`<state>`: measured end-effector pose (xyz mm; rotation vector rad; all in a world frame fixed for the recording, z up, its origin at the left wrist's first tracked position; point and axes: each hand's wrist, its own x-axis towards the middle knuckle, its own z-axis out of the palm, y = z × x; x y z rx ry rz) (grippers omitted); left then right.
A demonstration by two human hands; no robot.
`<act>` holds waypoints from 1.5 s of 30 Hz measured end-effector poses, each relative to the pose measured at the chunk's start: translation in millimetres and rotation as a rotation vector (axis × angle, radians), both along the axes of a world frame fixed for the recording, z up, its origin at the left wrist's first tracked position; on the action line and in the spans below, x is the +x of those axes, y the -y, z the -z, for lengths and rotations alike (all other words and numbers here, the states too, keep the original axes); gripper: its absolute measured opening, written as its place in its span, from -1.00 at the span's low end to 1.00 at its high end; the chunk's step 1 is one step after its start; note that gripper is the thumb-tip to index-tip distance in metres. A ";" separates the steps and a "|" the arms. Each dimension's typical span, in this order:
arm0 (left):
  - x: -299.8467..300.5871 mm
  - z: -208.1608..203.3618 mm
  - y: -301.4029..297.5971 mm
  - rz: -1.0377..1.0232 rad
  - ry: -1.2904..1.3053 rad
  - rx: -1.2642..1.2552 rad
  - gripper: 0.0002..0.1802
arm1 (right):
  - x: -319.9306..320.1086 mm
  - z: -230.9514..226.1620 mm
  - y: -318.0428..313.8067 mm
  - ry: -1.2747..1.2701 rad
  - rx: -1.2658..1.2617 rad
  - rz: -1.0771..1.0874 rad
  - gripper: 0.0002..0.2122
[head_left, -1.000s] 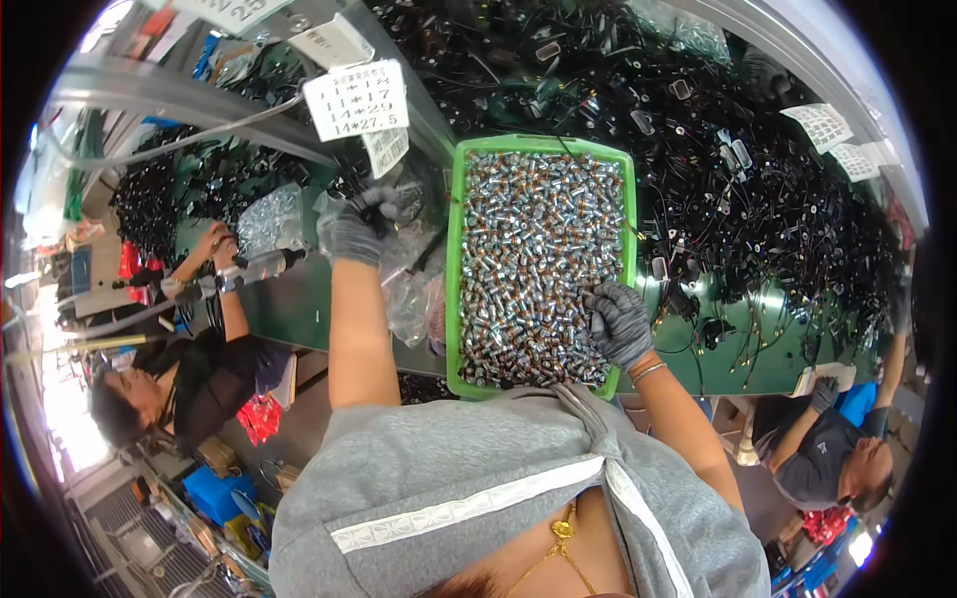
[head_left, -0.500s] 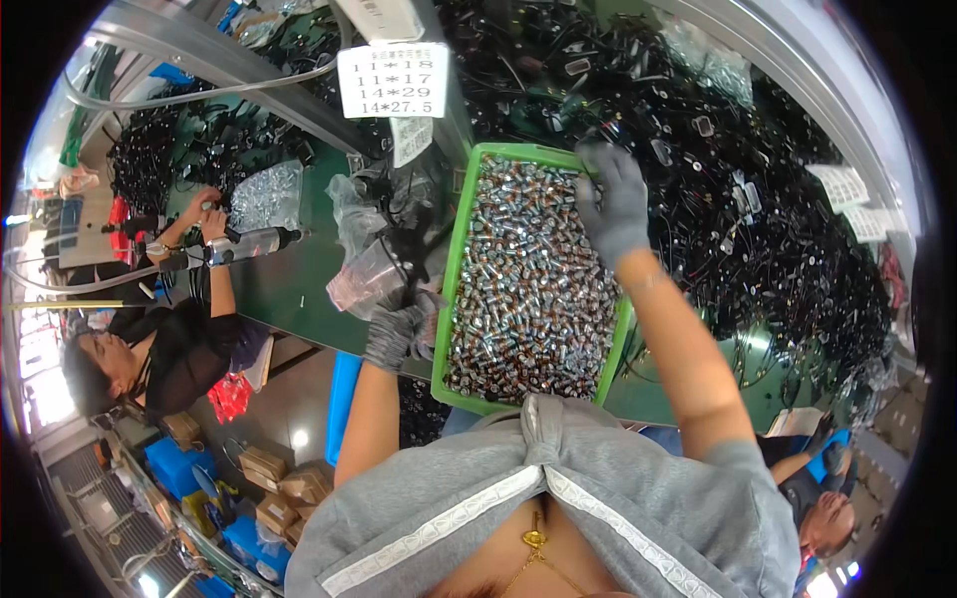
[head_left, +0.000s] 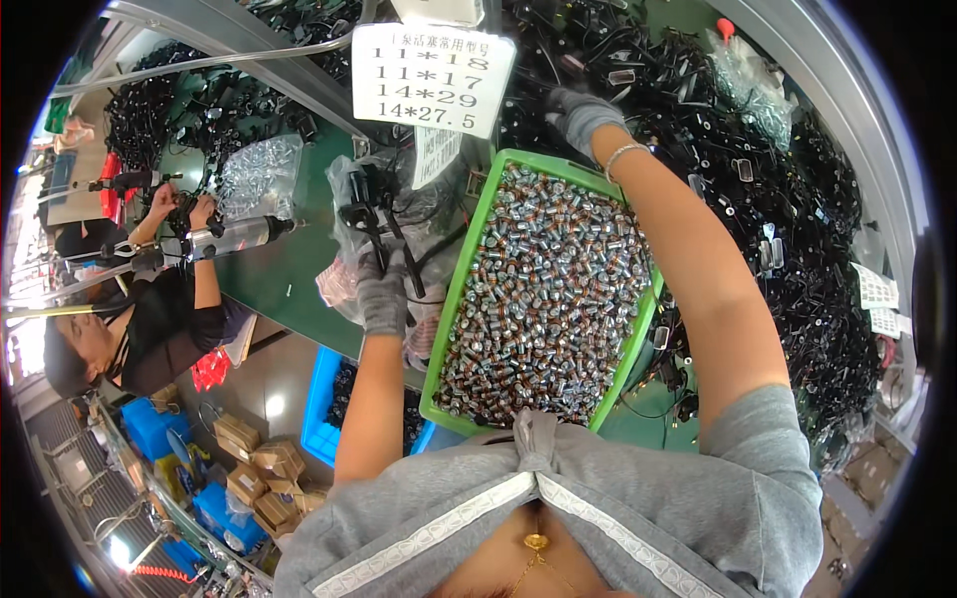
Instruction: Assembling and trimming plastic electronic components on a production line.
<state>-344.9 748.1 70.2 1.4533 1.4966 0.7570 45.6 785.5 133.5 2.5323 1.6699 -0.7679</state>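
My left hand (head_left: pixel 382 299), in a grey knit glove, is just left of the green bin. Its fingers are closed around a black part with long thin bars (head_left: pixel 371 211); the exact kind is unclear. My right hand (head_left: pixel 586 122), gloved too, reaches past the bin's far right corner into a heap of black parts (head_left: pixel 688 159). Its fingertips blend into the dark heap, so their grip is hidden. Between my arms stands the green bin (head_left: pixel 461 284), full of small silvery metal cylinders (head_left: pixel 543 299) with orange-brown bands.
Clear plastic bags (head_left: pixel 344 269) lie beside my left hand. A paper label (head_left: pixel 431 80) hangs from a metal post ahead. A blue crate (head_left: pixel 321 404) with black parts sits low at left. A co-worker (head_left: pixel 140 339) handles parts at far left, near a bag of shiny pieces (head_left: pixel 261 174).
My right hand has moved from the bin's far right rim out over the heap beyond it. The black part at my left hand shows more clearly. The whole view has shifted.
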 end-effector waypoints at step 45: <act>64.2 -154.4 152.9 0.428 0.737 -0.169 -0.83 | -198.3 -114.7 271.4 -1.529 0.779 0.724 -0.76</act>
